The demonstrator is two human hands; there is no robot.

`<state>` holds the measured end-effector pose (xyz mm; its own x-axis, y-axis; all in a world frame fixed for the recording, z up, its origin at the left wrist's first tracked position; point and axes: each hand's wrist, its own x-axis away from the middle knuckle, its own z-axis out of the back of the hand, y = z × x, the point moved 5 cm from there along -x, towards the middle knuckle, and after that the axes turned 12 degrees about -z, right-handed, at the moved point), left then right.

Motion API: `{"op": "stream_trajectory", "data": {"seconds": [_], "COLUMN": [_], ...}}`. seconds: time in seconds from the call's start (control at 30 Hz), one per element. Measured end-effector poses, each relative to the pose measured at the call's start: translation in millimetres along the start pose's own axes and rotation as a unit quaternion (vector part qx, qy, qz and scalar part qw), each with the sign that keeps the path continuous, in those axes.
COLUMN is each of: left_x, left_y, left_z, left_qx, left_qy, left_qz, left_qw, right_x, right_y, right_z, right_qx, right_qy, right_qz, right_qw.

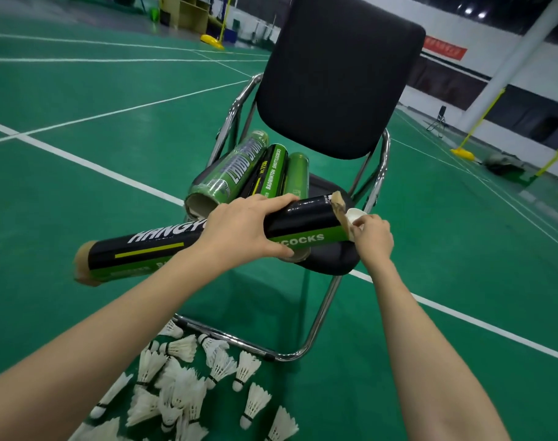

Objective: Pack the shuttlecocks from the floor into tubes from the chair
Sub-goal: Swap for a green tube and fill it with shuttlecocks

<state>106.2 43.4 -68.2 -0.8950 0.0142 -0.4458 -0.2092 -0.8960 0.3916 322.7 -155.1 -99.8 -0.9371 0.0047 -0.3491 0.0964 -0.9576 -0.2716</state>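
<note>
1. A black and green shuttlecock tube (207, 241) is gripped round its middle by the left hand (246, 230), fingers and thumb curled about it, and is held level in the air over the front edge of the chair seat (331, 261).
2. At the tube's torn right-hand mouth, a white cap-like piece (355, 215) is pinched by the right hand (374, 238); whether it is a lid or a shuttlecock's cork base cannot be told.
3. Three more tubes (273, 171) are seen lying side by side on the seat toward its back and left edge, the leftmost with an open mouth facing forward.
4. The shuttlecocks (188, 386) are left in a loose heap on the green court floor (80, 192), below the chair's front rail; none is held unless the white piece is one.
5. Risk, as judged: the cardboard rim at the mouth is already ragged, so a hard pull or push there could tear it further.
6. The tube is open-looking at its far left end too, so anything loaded could slide straight out if it is tipped that way.
7. The seat tubes could be knocked rolling off the edge by the held one.
</note>
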Motion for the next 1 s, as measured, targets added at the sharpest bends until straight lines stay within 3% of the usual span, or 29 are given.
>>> {"op": "stream_trajectory", "data": {"seconds": [0.13,0.27,0.4,0.53,0.83,1.0], "left_x": [5,8,11,16,37,50], "left_y": [-3,-3,-3,-5,2,3], "left_z": [-5,-7,-8,-6,5,11], "left_qx": [0.017,0.033,0.032,0.045,0.128,0.135], "left_qy": [-0.009,-0.005,-0.003,0.012,0.034,0.045], "left_qz": [0.008,0.012,0.012,0.023,0.053,0.056], "left_qw": [1.0,0.999,0.999,0.999,0.99,0.988], "right_x": [-1,4,44,111,168,183], "right_y": [6,5,-14,-35,-68,-78], "right_z": [0,18,69,108,120,122], "right_qx": [-0.075,-0.231,-0.427,-0.545,-0.579,-0.543], "right_qy": [-0.027,-0.026,-0.019,-0.096,-0.154,-0.162], "right_qz": [-0.077,-0.106,-0.068,-0.008,0.063,0.087], "right_qw": [0.994,0.967,0.901,0.833,0.798,0.82]}}
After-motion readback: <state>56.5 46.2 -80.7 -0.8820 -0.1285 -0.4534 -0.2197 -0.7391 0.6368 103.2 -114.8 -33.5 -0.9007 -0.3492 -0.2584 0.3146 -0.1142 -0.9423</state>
